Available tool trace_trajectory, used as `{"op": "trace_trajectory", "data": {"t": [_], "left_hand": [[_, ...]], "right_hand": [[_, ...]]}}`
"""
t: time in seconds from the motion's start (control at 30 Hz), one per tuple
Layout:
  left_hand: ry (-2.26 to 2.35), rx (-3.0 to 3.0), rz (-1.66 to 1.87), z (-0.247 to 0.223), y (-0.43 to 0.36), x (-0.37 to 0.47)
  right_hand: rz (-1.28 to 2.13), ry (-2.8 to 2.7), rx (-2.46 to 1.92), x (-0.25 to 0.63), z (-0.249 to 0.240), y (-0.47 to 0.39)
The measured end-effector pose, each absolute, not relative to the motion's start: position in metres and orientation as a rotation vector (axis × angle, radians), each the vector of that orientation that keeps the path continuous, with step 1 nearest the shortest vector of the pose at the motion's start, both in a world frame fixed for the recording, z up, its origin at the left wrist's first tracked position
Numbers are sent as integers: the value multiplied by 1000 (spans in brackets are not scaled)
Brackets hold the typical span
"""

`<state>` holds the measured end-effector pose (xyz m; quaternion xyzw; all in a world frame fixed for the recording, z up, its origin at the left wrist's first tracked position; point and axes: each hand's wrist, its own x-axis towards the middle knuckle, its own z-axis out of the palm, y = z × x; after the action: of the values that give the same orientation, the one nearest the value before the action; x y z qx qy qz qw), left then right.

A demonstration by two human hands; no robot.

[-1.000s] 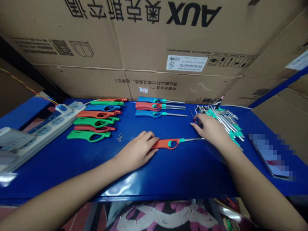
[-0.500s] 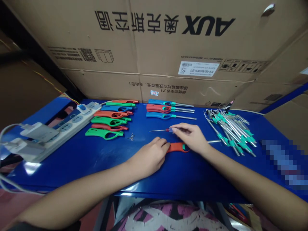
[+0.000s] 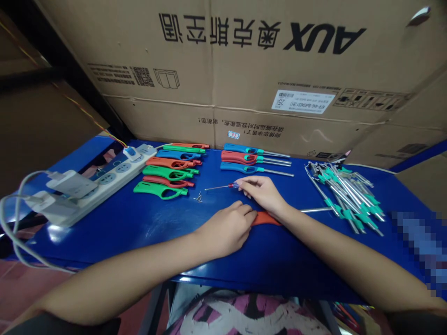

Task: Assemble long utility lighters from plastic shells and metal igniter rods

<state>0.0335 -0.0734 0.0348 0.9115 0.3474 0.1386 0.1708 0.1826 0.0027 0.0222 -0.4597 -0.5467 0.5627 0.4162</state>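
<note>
My left hand (image 3: 232,229) is closed on the handle end of an orange lighter (image 3: 267,218), which lies on the blue table. The lighter's metal tube (image 3: 316,210) sticks out to the right beyond my right wrist. Between its fingertips my right hand (image 3: 260,191) pinches a screwdriver (image 3: 220,187) with a clear and red handle, its thin shaft pointing left. Just left of the screwdriver tip is a small heap of screws (image 3: 199,197). My right hand and wrist hide part of the orange lighter.
Several coloured lighter shells (image 3: 159,190) lie at the left, beside a white power strip (image 3: 108,179) with plugs and cables. Three lighters with tubes (image 3: 240,158) lie at the back. A pile of metal tubes (image 3: 349,197) is on the right. A cardboard box (image 3: 223,70) stands behind.
My right hand has moved left with the screwdriver, bringing its tip close to the screws. The left hand still holds the orange lighter. The whole view has shifted slightly.
</note>
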Motion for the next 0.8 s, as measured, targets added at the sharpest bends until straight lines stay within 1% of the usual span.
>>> {"op": "trace_trajectory", "data": {"t": [0.13,0.3,0.6,0.8], "left_hand": [[968,2532,446,29,-67,33],[974,2346,702,16,-55,34],[1119,1493,1117,0,-26,35],[1178,1505,1215,11,-23,31]], "right_hand": [[1451,-1148,-1105,195,27,2],[1453,-900,-1004,208,19,14],[1545,-641,-955,215,13,27],[1547,-648,-946,214,15,24]]}}
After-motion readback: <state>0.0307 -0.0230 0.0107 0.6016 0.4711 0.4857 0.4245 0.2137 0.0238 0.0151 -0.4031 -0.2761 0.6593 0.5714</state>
